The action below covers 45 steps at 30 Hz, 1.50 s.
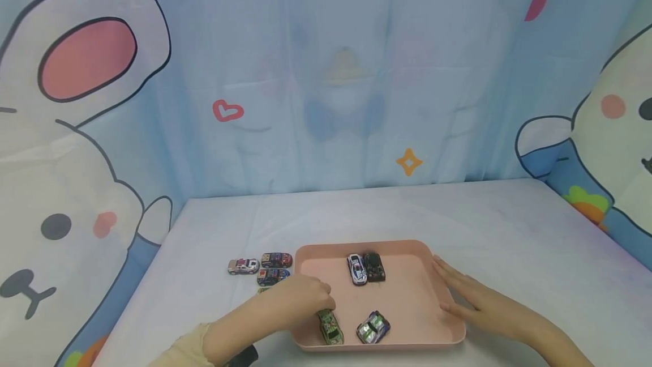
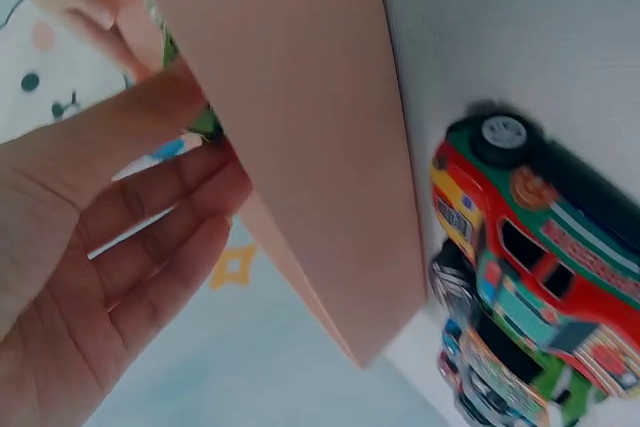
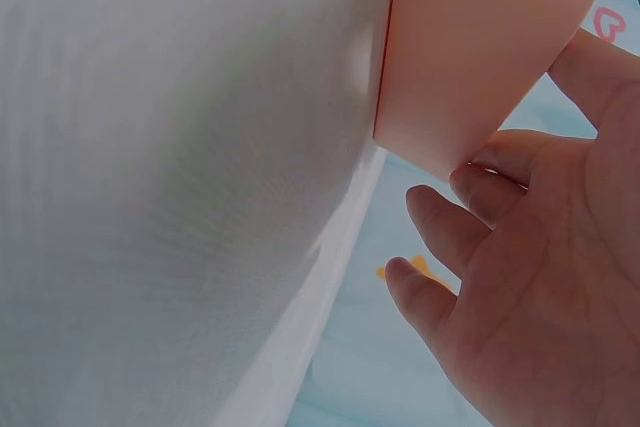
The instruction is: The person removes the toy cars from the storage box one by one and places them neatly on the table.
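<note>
One white table (image 1: 509, 225) is topped by one pink tray (image 1: 410, 282). Two hands are seen: the tray's rim is touched at three o'clock by the right hand (image 1: 484, 307), fingers stretched straight; inside, at eight o'clock, one green car (image 1: 332, 332) is pinched by the left hand (image 1: 300, 299). Three others are contained there — one white car (image 1: 357, 269) and one black car (image 1: 374, 267), paired at twelve, one silver-green car (image 1: 373, 327) at six. Outside, toward ten, at least four more cars (image 1: 243, 266) are grouped.
</note>
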### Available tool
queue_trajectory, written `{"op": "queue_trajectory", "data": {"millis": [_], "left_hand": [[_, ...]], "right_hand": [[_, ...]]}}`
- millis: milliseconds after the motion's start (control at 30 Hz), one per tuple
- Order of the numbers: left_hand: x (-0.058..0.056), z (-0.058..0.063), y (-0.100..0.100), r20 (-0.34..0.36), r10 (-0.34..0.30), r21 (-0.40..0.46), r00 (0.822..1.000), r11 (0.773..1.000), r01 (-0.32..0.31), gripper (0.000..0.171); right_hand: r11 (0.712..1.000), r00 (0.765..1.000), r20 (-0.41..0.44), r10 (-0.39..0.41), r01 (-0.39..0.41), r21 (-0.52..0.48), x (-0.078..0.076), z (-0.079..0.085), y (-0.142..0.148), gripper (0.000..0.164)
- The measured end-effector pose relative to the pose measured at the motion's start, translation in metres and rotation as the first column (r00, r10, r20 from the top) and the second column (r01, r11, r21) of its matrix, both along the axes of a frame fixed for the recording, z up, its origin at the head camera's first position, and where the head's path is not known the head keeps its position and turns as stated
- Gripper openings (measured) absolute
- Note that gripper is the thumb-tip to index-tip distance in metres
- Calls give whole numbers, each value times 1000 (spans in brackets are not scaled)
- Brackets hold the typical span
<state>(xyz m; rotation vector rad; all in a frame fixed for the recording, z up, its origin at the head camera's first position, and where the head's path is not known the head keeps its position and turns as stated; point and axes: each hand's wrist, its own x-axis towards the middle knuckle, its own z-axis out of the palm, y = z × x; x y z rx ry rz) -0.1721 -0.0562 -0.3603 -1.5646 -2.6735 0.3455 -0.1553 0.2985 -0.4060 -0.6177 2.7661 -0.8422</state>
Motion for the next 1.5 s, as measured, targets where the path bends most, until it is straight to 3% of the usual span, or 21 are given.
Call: {"op": "queue_trajectory", "data": {"millis": [200, 400, 533, 667, 800, 1000, 1167, 1300, 1500], "left_hand": [[-7, 8, -25, 175, 74, 179, 982, 978, -106, 22], [-16, 16, -69, 320, 134, 391, 938, 883, -259, 26], [-15, 16, -100, 315, 254, 424, 914, 824, -375, 28], [-13, 8, -129, 295, 340, 445, 893, 778, -444, 30], [-14, -4, -150, 303, 387, 459, 871, 742, -489, 31], [-16, -20, -170, 370, 441, 465, 818, 674, -574, 30], [-21, -33, -180, 414, 434, 469, 800, 651, -596, 31], [-25, -40, -183, 450, 442, 453, 776, 635, -625, 32], [-31, -44, -181, 450, 460, 429, 765, 641, -637, 33]], "right_hand": [[1000, 1000, 24, -19, 19, -1, 0, 0, -1, 79], [1000, 1000, 19, -9, 9, -10, 0, 0, 0, 77], [1000, 1000, 21, -11, 11, -8, 0, 0, -1, 77], [1000, 999, 41, -23, 23, -8, 0, 1, -1, 77], [999, 998, 54, -33, 33, -2, 0, 0, -1, 79], [1000, 998, 63, -28, 28, 1, -1, 0, -1, 78], [999, 996, 82, -43, 43, 4, -3, 0, -2, 79], [999, 996, 76, -38, 38, 1, -3, -1, -1, 80], [999, 997, 73, -37, 37, 1, -3, -1, -1, 80]]}}
